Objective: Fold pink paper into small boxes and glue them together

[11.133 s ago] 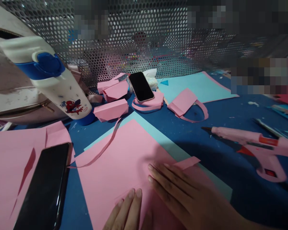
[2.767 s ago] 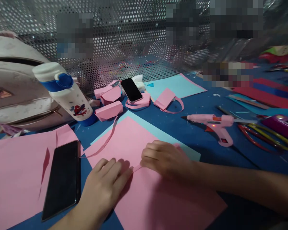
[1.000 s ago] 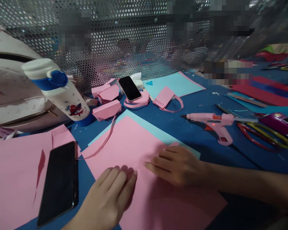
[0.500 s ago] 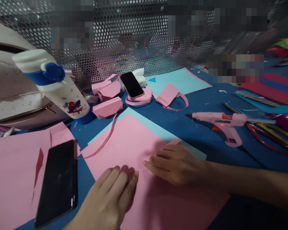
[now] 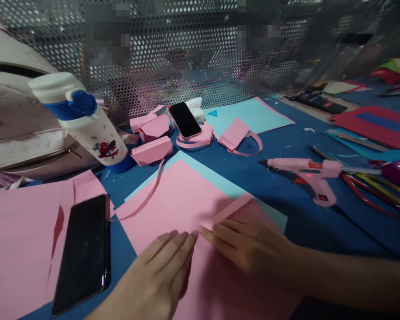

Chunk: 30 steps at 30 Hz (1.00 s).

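Note:
A large pink paper sheet (image 5: 176,202) lies on a light blue sheet (image 5: 220,182) on the blue table. My left hand (image 5: 160,271) lies flat on the pink sheet, fingers stretched out. My right hand (image 5: 250,244) presses flat beside it, fingers extended toward the left hand's fingertips. A narrow folded pink strip (image 5: 230,210) runs along the sheet just above my right hand's fingers. Neither hand holds anything.
A black phone (image 5: 82,253) lies on pink paper at left. A white and blue bottle (image 5: 83,124) and a bag (image 5: 16,129) stand behind. Folded pink pieces (image 5: 151,149), a second phone (image 5: 186,120), a pink glue gun (image 5: 306,171) and scissors (image 5: 373,189) lie beyond.
My hands have slid closer together, fingertips almost meeting. A folded pink strip now shows above my right hand.

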Motion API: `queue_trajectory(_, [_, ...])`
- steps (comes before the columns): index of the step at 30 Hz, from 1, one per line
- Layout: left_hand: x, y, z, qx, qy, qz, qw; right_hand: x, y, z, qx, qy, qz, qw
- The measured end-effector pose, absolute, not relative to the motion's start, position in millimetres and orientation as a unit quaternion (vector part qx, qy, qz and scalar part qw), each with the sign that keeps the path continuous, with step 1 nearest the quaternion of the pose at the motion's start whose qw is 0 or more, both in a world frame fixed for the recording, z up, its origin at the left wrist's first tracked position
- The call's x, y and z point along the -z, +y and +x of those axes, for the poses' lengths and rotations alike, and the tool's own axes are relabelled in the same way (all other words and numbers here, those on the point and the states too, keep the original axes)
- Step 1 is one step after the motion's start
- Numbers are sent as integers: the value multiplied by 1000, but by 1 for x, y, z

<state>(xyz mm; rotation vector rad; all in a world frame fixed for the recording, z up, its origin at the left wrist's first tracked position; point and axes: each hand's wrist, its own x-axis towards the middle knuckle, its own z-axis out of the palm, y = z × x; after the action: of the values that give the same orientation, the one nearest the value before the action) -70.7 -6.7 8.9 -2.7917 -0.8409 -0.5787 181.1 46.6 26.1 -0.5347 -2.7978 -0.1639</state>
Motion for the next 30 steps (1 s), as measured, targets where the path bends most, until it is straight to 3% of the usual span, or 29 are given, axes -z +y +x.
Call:
queue_trajectory(11, [-14, -4, -71, 181, -278, -940, 75, -23, 52, 212, 20, -961, -263, 87])
queue_trajectory(22, [-4, -8, -77, 158, -275, -945, 75, -25, 39, 203, 7, -950, -286, 124])
queue_trajectory(30, [-6, -6, -77, 162, -266, -948, 70, -23, 36, 186, 4, -954, -284, 92])
